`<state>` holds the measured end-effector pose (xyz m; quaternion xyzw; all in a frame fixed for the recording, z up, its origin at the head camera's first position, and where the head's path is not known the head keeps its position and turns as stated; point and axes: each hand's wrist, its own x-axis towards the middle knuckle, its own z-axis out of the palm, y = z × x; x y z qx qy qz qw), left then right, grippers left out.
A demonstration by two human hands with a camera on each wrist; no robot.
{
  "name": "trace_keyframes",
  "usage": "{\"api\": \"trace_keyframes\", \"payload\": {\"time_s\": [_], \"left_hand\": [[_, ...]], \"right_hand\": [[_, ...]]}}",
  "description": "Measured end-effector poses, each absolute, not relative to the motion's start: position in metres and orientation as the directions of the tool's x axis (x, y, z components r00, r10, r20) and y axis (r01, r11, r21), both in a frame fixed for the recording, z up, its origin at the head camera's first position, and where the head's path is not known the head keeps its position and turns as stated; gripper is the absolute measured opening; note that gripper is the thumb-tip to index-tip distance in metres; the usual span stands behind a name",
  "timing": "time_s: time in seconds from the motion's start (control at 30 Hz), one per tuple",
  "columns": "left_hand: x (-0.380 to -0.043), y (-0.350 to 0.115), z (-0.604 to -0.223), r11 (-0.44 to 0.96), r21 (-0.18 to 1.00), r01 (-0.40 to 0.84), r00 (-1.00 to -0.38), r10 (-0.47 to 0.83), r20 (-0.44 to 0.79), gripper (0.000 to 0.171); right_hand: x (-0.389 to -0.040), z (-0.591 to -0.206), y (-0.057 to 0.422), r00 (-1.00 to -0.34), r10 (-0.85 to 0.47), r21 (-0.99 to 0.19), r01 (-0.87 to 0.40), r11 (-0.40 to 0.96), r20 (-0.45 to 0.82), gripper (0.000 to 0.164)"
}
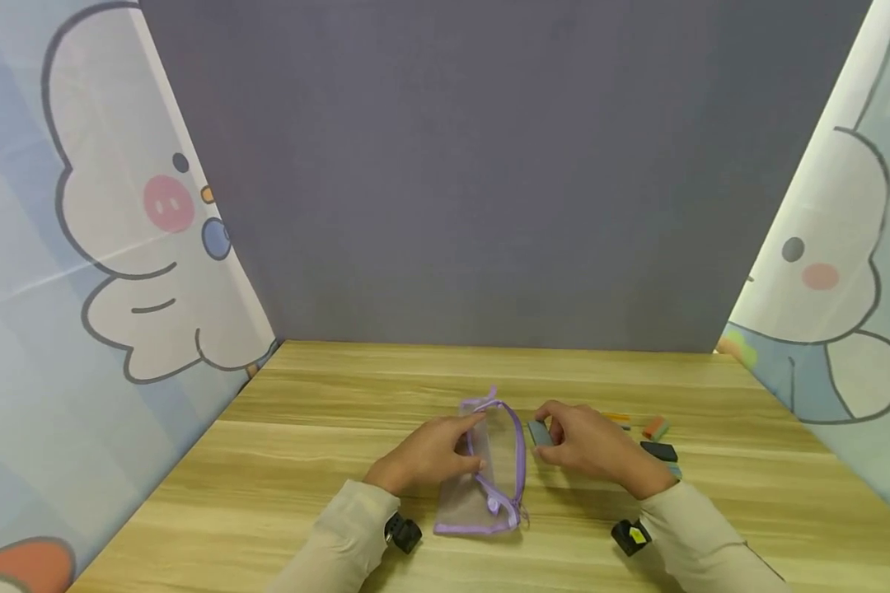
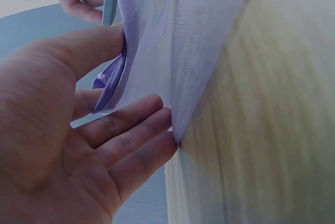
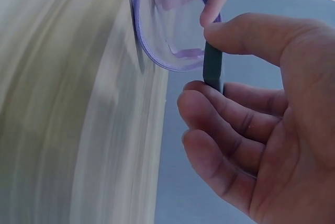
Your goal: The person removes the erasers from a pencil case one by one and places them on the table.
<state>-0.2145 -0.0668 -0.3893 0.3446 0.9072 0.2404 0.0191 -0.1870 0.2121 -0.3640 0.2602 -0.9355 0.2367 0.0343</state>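
A see-through mesh zip pouch [image 1: 456, 504] with purple trim lies in front of me, its zipped mouth gaping toward the right. My left hand [image 1: 433, 451] holds the pouch by its mouth. In the left wrist view the thumb lies on the purple zip edge [image 2: 128, 20] and the other fingers are behind and under the mesh. Just right of the opening, my right hand [image 1: 589, 441] pinches a flat grey-green block [image 1: 540, 434], eraser-like in shape. The right wrist view shows this block [image 3: 212, 67] upright between thumb and fingers, close to the pouch's rim [image 3: 157, 62].
Right of my right hand lie an orange-and-grey eraser [image 1: 656, 427], a dark block [image 1: 658, 450], a light blue piece [image 1: 673, 469] partly hidden by my wrist, and thin yellow-orange sticks [image 1: 617, 417]. A grey panel [image 1: 445, 206] rises behind the wooden table [image 1: 304, 461], with printed cloths at both sides.
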Motion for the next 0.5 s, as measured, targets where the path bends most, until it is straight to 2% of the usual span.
{"api": "trace_keyframes", "payload": {"time_s": [0.5], "left_hand": [[-0.213, -0.068, -0.389, 0.645, 0.451, 0.617, -0.762, 0.632, 0.140, 0.075]], "right_hand": [[-0.185, -0.364, 0.231, -0.885, -0.441, -0.448, -0.459, 0.767, 0.152, 0.041]]}}
